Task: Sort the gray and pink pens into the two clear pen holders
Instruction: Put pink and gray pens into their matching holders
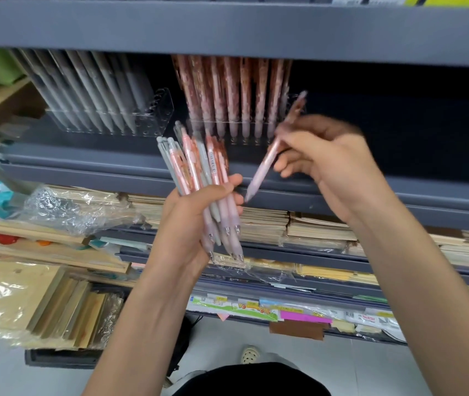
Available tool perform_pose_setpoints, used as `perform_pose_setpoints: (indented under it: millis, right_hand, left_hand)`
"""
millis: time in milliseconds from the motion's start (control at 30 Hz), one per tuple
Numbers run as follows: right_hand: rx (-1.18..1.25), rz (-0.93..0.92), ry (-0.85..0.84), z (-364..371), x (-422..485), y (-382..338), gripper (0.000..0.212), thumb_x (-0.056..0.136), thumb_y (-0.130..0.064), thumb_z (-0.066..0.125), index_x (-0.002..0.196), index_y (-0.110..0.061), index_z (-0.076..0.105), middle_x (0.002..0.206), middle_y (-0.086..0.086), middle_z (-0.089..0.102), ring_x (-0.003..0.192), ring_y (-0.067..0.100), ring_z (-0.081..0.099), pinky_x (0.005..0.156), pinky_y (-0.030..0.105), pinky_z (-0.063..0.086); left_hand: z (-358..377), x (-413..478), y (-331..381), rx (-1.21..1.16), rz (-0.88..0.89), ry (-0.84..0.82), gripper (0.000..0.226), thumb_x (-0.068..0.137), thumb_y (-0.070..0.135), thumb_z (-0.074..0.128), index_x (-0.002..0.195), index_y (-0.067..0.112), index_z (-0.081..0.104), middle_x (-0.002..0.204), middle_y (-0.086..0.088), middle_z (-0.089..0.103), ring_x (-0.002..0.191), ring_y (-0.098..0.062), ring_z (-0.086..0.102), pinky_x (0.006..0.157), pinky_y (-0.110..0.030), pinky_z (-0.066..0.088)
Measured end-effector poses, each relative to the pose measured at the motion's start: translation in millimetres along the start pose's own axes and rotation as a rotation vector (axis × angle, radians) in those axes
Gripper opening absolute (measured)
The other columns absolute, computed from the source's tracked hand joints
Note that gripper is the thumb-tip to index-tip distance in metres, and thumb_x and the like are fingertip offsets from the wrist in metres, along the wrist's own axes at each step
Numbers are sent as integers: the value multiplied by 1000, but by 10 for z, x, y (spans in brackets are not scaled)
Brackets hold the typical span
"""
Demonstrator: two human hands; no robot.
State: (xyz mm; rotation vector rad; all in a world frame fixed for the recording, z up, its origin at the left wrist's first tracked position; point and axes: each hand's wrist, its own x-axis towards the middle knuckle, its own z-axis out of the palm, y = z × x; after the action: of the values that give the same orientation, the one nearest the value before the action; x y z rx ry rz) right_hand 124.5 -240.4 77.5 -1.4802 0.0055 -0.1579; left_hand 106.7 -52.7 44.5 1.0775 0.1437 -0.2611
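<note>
- Pink pen: pinched by the curled fingertips of the right hand, tip down-left, motion-blurred.
- Mixed pens: gripped in the curled left hand; fingers cover the mid-barrels.
- Gray holder and pink holder: above the fingertips, pen tops hidden by the shelf.
- Barrel print and shelf labels: illegible.

The upper shelf board overhangs low, leaving us only a shallow gap above the tops of the gray pens and pink pens. The gray pen holder is packed on its left, with open holes at its right end. The pink pen holder is closely filled. The bundle of pens in our left hand stands before the gap between the holders. Right of the pink pen holder the shelf lies dark and open, beyond our right hand and its single pink pen.
</note>
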Motion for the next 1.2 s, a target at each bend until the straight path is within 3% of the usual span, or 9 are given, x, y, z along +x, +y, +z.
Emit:
perform_pose_setpoints:
  millis: [233, 400, 500, 533, 633, 767, 900, 1067, 1200]
  right_hand:
    - [65, -415, 399, -291, 225, -187, 9, 87, 2, 57, 86, -6, 62, 68, -5, 70, 63, 17, 68, 67, 34, 56]
    - [-200, -395, 477, -241, 446, -204, 26, 77, -1, 52, 73, -24, 64, 66, -11, 70, 68, 15, 68, 75, 36, 57]
    - [-581, -335, 425, -208, 561, -206, 13, 86, -25, 58, 89, -23, 70, 91, 4, 73, 94, 28, 69, 97, 47, 49]
    - [-694, -302, 402, -189, 588, -228, 25, 89, -32, 56, 101, -17, 72, 102, 8, 72, 104, 29, 66, 101, 44, 46]
    - [-862, -276, 364, -75, 623, -334, 41, 97, -40, 49, 123, -13, 63, 123, 6, 66, 116, 24, 58, 99, 24, 38]
    - [-1028, -257, 318, -3, 622, -427, 43, 100, -42, 42, 134, -19, 55, 139, 4, 56, 128, 26, 49, 106, 31, 35]
    - [-1081, -302, 367, -66, 599, -415, 42, 95, -34, 43, 127, -14, 61, 136, 10, 58, 129, 29, 48, 110, 34, 34]
    - [-948, -322, 352, -90, 562, -434, 78, 73, -57, 25, 122, -8, 62, 126, 13, 64, 123, 32, 55, 109, 46, 38]
    - [-907, -314, 367, -80, 559, -369, 53, 88, -46, 44, 125, -12, 60, 123, 10, 66, 120, 30, 58, 107, 43, 40]
  left_hand:
    - [-20, -26, 70, 36, 35, 50, 22, 88, -5, 60, 107, 5, 66, 101, -9, 77, 71, -15, 72, 62, -25, 58]
    - [6, -86, 98, 97, 36, 82, 17, 85, -1, 66, 100, 5, 65, 73, -9, 76, 65, -17, 73, 58, -24, 57]
    - [6, -104, 116, 96, 37, 84, 19, 83, 0, 68, 100, 6, 64, 71, -10, 75, 64, -18, 73, 57, -25, 57]
    - [0, -107, 122, 95, 36, 82, 21, 81, 0, 69, 101, 6, 65, 72, -11, 75, 64, -19, 73, 57, -25, 57]
    - [-29, -119, 138, 86, 40, 79, 32, 72, 6, 74, 102, 6, 65, 75, -13, 75, 63, -19, 72, 57, -27, 58]
    - [-75, -133, 155, 68, 42, 98, 41, 64, 12, 75, 103, 5, 66, 78, -13, 76, 64, -19, 73, 56, -27, 57]
    - [-116, -141, 184, 46, 42, 105, 46, 64, 11, 75, 108, 1, 64, 80, -14, 76, 65, -19, 73, 58, -26, 58]
    - [-108, -143, 174, 13, 42, 108, 50, 65, 10, 74, 112, -3, 62, 82, -16, 75, 65, -18, 73, 58, -24, 57]
    - [-89, -153, 143, -6, 41, 116, 54, 62, 9, 74, 113, -5, 62, 85, -15, 75, 72, -20, 75, 58, -23, 57]
